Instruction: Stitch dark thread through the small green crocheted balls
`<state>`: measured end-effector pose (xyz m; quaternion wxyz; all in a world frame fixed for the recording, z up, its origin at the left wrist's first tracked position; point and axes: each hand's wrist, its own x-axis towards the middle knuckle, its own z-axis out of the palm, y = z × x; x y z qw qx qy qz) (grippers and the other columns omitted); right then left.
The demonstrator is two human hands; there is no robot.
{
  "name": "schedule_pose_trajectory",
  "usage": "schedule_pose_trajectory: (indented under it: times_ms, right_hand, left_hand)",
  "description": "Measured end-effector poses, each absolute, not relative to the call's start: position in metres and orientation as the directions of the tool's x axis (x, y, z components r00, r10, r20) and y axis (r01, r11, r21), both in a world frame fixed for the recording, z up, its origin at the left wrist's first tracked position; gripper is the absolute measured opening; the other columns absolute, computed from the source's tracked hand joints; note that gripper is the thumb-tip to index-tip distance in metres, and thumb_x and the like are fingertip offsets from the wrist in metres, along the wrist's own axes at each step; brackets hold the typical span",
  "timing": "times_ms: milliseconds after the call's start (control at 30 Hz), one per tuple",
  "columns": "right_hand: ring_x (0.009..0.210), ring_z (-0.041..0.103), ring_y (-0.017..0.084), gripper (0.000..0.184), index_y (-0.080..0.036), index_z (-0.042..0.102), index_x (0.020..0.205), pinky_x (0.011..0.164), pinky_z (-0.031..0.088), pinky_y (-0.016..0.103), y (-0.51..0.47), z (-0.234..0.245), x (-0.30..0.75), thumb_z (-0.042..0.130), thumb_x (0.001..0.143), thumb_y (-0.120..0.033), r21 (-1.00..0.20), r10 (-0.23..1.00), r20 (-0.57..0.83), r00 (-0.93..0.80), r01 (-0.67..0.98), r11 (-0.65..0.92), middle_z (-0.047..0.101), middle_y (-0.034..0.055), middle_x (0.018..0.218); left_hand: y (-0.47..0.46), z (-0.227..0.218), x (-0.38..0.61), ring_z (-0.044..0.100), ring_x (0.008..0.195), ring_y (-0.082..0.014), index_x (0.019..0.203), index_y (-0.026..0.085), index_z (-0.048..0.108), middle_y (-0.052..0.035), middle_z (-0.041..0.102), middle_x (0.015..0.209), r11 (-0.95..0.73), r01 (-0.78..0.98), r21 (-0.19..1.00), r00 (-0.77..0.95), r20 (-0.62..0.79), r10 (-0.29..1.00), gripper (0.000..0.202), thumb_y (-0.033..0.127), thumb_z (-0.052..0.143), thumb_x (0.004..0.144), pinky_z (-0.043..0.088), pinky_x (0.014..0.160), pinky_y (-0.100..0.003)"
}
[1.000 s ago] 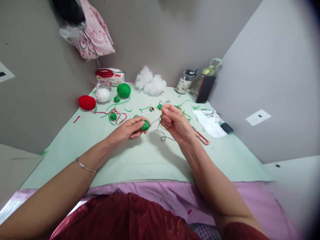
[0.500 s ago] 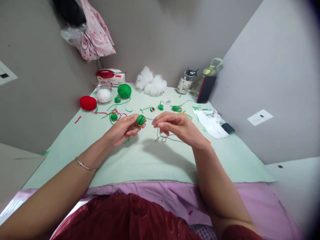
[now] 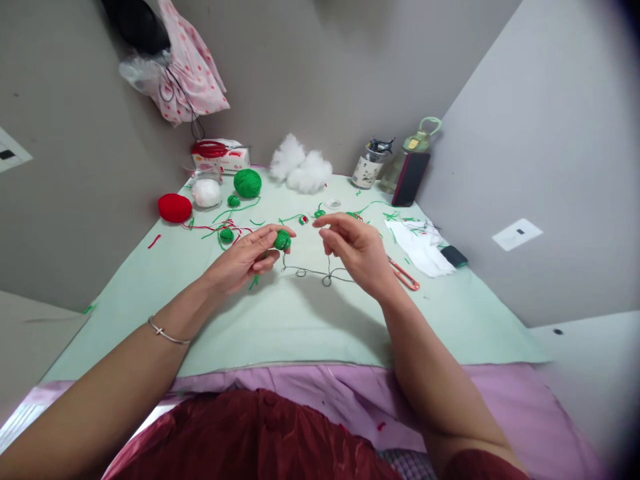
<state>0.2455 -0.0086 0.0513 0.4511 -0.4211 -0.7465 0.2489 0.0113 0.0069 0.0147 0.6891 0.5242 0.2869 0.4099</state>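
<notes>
My left hand [image 3: 246,257] holds a small green crocheted ball [image 3: 282,240] between thumb and fingers, above the table. Dark thread [image 3: 313,271] hangs below the ball, lies in loose loops and runs up to my right hand [image 3: 354,252]. The right hand's fingers are curled around the thread; index finger and thumb tips stand slightly apart, and a needle, if any, cannot be made out. Behind the hands lie a small red, white and green piece [image 3: 303,220] and a green crocheted piece [image 3: 320,211]. Orange thread snips [image 3: 404,275] lie beside my right wrist.
Green yarn [image 3: 247,183], white yarn [image 3: 206,193] and red yarn [image 3: 175,208] stand at the back left. White stuffing [image 3: 303,165] is against the wall. At the right are a pen cup [image 3: 368,168], a bottle [image 3: 419,141], a phone [image 3: 411,179] and white paper [image 3: 421,247].
My right hand has drawn slightly right and its index finger has lifted from the thumb. The ball has turned in my left hand, and thread now hangs below it. The snips have come into view.
</notes>
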Motion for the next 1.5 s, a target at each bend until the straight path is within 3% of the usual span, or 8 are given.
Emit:
schedule_pose_trajectory:
  times_ms: [233,400,667,767,967,1167,1300,1500]
  right_hand:
    - [0.073,0.052,0.013,0.013,-0.019,0.074,0.094,0.066,0.042,0.027,-0.011,0.039,0.235,0.061,0.097,-0.017,-0.418,0.63,0.703,-0.33,0.524,0.742,0.058,0.0031,0.082]
    - [0.071,0.049,0.013,0.014,-0.02,0.071,0.093,0.065,0.041,0.028,-0.009,0.035,0.235,0.059,0.098,-0.015,-0.341,0.593,0.722,-0.357,0.563,0.753,0.054,0.0026,0.081]
    - [0.07,0.047,0.013,0.015,-0.019,0.07,0.092,0.064,0.039,0.027,-0.009,0.036,0.236,0.057,0.098,-0.014,-0.317,0.58,0.718,-0.385,0.56,0.765,0.052,0.0023,0.08]
    - [0.07,0.047,0.013,0.016,-0.019,0.069,0.091,0.064,0.039,0.027,-0.01,0.037,0.235,0.057,0.098,-0.014,-0.321,0.581,0.715,-0.389,0.555,0.767,0.052,0.0023,0.08]
    - [0.072,0.049,0.014,0.017,-0.019,0.069,0.09,0.064,0.039,0.028,-0.011,0.039,0.235,0.055,0.098,-0.013,-0.348,0.605,0.689,-0.399,0.551,0.759,0.052,0.0032,0.08]
    - [0.072,0.05,0.013,0.017,-0.018,0.069,0.091,0.064,0.039,0.027,-0.011,0.036,0.234,0.055,0.099,-0.012,-0.342,0.584,0.699,-0.412,0.524,0.78,0.053,0.0033,0.081]
    - [0.072,0.05,0.013,0.017,-0.016,0.07,0.092,0.065,0.04,0.027,-0.011,0.035,0.232,0.055,0.099,-0.011,-0.326,0.553,0.713,-0.431,0.495,0.806,0.053,0.0033,0.08]
    - [0.072,0.051,0.013,0.018,-0.018,0.073,0.097,0.067,0.042,0.028,-0.012,0.038,0.235,0.056,0.099,-0.013,-0.474,0.642,0.637,-0.428,0.439,0.763,0.055,0.0024,0.08]
  left_hand:
    - [0.007,0.013,0.01,0.029,0.051,-0.0029,0.116,0.022,0.072,-0.0025,0.06,0.092,0.102,-0.262,0.96,0.49,0.042,0.871,0.027,0.042,0.062,0.1,0.026,0.047,-0.017]
    - [0.008,0.012,0.01,0.029,0.051,-0.0034,0.115,0.023,0.072,-0.003,0.061,0.095,0.099,-0.26,0.96,0.489,0.042,0.871,0.026,0.041,0.063,0.099,0.026,0.047,-0.018]
    - [0.008,0.011,0.009,0.028,0.053,-0.0032,0.117,0.024,0.071,-0.0023,0.058,0.096,0.086,-0.246,0.965,0.473,0.042,0.88,0.027,0.041,0.064,0.099,0.024,0.048,-0.018]
    - [0.007,0.012,0.009,0.027,0.052,-0.004,0.117,0.025,0.071,-0.0003,0.055,0.087,0.073,-0.238,0.968,0.456,0.046,0.889,0.026,0.042,0.065,0.098,0.022,0.048,-0.019]
    - [0.006,0.014,0.01,0.025,0.052,-0.0092,0.114,0.023,0.07,0.0056,0.033,0.064,0.053,-0.2,0.978,0.441,0.041,0.897,0.026,0.042,0.067,0.096,0.021,0.048,-0.022]
    - [0.007,0.015,0.01,0.027,0.055,-0.0075,0.114,0.023,0.07,0.0017,0.049,0.082,0.024,-0.177,0.984,0.428,0.055,0.902,0.025,0.035,0.072,0.092,0.022,0.049,-0.022]
    - [0.008,0.013,0.009,0.026,0.054,-0.0069,0.11,0.023,0.072,0.0009,0.051,0.086,-0.001,-0.159,0.987,0.441,0.072,0.895,0.024,0.033,0.075,0.089,0.022,0.048,-0.024]
    - [0.007,0.014,0.009,0.027,0.055,-0.0062,0.111,0.024,0.073,-0.0003,0.054,0.093,0.006,-0.153,0.988,0.464,0.066,0.884,0.024,0.033,0.075,0.089,0.022,0.048,-0.024]
